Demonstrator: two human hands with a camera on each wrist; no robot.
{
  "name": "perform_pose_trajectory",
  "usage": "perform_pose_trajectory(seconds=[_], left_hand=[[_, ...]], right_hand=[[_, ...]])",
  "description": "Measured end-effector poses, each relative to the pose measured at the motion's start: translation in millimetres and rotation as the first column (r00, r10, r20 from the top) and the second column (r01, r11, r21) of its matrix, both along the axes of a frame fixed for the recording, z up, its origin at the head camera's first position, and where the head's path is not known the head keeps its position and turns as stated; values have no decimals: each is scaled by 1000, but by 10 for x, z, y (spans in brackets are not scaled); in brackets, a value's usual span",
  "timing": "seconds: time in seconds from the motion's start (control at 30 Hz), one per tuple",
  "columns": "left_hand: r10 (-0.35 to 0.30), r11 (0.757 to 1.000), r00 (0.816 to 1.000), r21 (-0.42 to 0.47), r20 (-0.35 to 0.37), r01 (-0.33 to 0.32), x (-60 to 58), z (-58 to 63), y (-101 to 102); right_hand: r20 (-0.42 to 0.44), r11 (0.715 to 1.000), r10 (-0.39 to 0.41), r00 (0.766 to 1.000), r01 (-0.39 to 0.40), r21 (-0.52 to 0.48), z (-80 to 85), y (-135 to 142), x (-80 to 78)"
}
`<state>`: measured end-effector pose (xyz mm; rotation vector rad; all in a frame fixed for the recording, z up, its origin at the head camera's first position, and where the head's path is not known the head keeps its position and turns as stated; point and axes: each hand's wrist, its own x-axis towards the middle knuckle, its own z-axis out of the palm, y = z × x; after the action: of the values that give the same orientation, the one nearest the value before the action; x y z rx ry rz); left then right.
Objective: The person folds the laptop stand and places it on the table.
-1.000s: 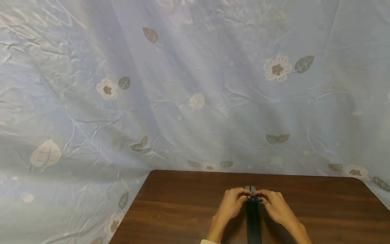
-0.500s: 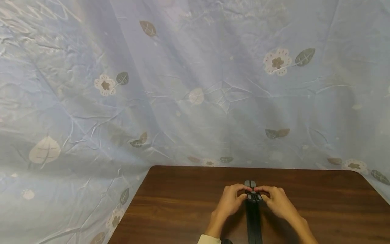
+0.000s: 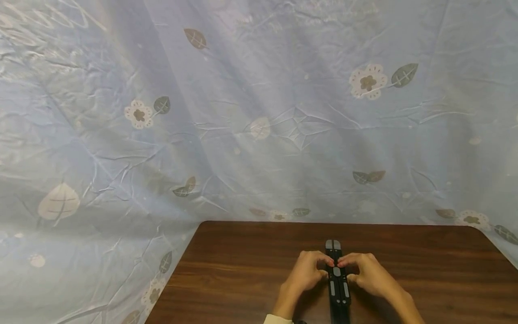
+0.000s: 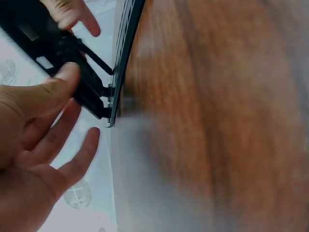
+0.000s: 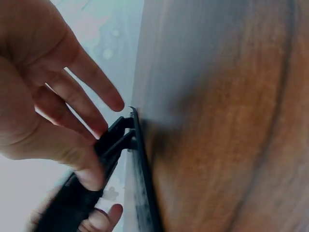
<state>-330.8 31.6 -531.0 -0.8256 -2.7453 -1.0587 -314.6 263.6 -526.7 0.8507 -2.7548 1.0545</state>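
A narrow black folding laptop stand [image 3: 339,294] with grey pads lies lengthwise on the brown table. My left hand [image 3: 304,272] pinches its upper section from the left, and my right hand [image 3: 369,275] does the same from the right. The wrist views show this upper section [image 4: 36,36] raised at a slant over a lower bar [image 5: 144,179]. Hinges and short struts join the two at one end. In the left wrist view my thumb [image 4: 67,77] presses the upper section's edge, while some fingers stay extended beyond it. The stand's near end runs out of the head view.
Wood-grain table [image 3: 243,270] stretches to both sides of the stand. Behind its far edge and along the left hangs a pale blue curtain [image 3: 259,171] printed with leaves and flowers. A cream sleeve cuff [image 3: 277,319] shows at the bottom.
The stand's upper section has tilted, so more of its top face and grey pads show in the head view. Both hands have shifted slightly toward me, still gripping it.
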Motion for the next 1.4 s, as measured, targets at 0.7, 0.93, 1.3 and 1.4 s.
perform_pose_trajectory(seconds=[0.7,0.93,1.3,1.4], left_hand=[[-17,998,983,-63,185,29,73,45,-67],[-21,996,981,-82,195,38,82,78,-61],[-42,988,980,-137,195,69,112,104,-73],[-52,987,979,-136,200,80,123,118,-80]], right_hand=[[70,998,39,997,-42,37,-90,-12,1],[99,998,51,994,-55,30,-57,-21,7],[187,997,64,980,-70,26,-36,-27,4],[181,995,86,980,-92,24,-25,-24,2]])
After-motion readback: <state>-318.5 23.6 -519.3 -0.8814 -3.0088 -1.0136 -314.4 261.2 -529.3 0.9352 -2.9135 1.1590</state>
